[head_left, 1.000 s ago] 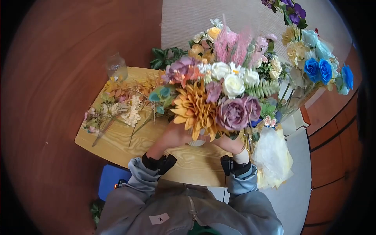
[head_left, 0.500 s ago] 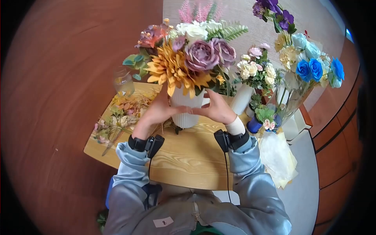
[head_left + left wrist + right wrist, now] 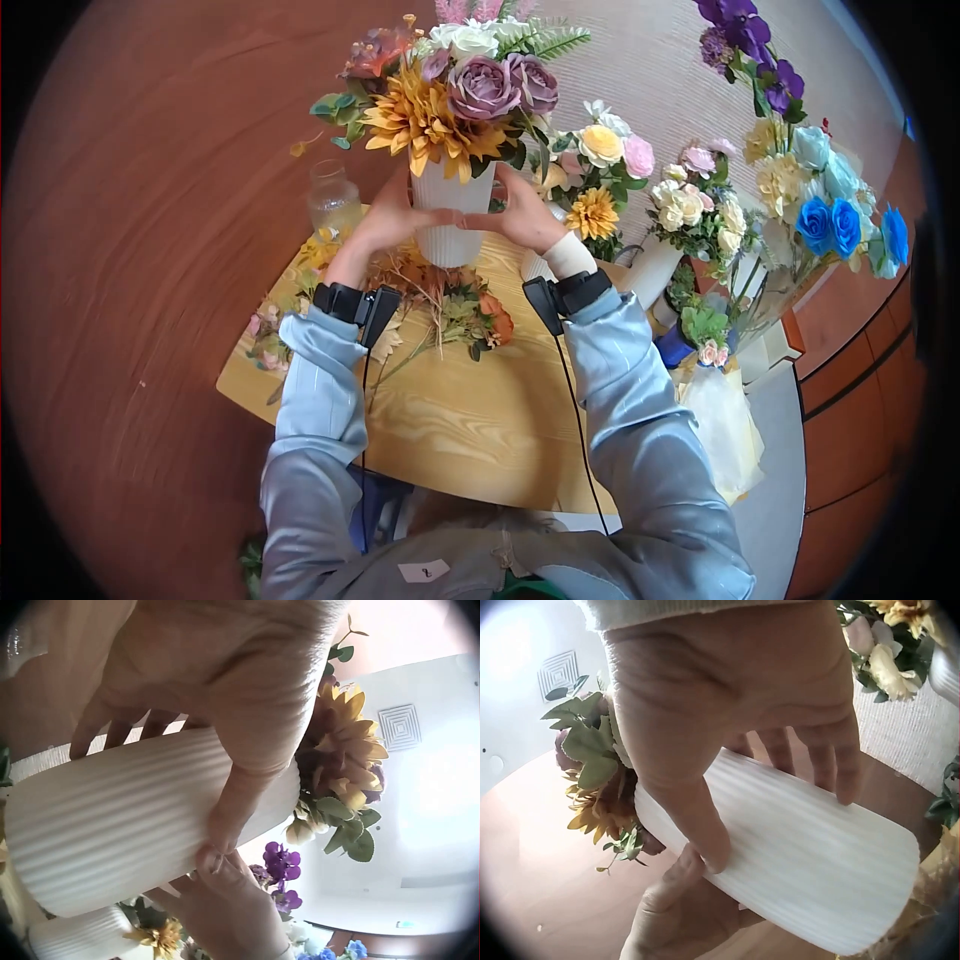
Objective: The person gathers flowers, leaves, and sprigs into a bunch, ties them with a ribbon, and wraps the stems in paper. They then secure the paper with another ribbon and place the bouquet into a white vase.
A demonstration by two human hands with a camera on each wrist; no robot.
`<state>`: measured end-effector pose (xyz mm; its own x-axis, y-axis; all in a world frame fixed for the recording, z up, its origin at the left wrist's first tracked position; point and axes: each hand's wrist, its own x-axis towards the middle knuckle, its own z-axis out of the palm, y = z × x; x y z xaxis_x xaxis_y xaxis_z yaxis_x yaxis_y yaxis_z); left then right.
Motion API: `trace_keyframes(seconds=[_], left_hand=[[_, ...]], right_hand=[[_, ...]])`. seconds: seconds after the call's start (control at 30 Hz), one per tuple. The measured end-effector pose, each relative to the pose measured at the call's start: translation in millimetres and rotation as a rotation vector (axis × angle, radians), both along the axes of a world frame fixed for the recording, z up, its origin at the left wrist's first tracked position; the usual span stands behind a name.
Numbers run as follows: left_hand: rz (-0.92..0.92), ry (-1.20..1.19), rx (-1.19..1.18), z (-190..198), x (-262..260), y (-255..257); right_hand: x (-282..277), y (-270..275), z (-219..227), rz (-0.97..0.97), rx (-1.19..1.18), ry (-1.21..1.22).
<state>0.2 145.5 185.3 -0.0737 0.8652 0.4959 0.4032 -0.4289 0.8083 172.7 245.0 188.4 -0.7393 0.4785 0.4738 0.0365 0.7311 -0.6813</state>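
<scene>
A white ribbed vase is held up by both hands above the far part of the table, nearly upright. My left hand grips its left side, fingers wrapped behind and thumb across the front. My right hand grips the opposite side the same way; the thumb tips meet in front, seen also in the left wrist view on the vase. Out of the vase rises a bouquet with a large golden flower, dusty purple roses, white flowers and a fern.
Loose flower stems lie on the wooden table below the vase. A glass jar stands at the back left. On the right are more flower arrangements, blue roses in a clear vase, and pale wrapping paper.
Both hands have carried the vase and bouquet away from the body, toward the back left. The loose stems and the arrangement behind it now show more.
</scene>
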Motion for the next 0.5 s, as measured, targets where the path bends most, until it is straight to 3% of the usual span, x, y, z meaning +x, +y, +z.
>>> trace_keyframes(seconds=[0.23,0.4,0.5], left_hand=[[0.015,-0.115,-0.009,-17.4,-36.7,45.2],[0.090,-0.007,0.083,-30.3,-59.9,72.9],[0.160,0.007,0.087,-42.6,-74.4,88.4]], right_hand=[[-42.4,41.0,-13.9,0.011,-0.066,0.021],[-73.0,78.9,-36.5,0.004,-0.055,0.005],[-89.4,93.6,-46.8,0.023,-0.165,0.021]])
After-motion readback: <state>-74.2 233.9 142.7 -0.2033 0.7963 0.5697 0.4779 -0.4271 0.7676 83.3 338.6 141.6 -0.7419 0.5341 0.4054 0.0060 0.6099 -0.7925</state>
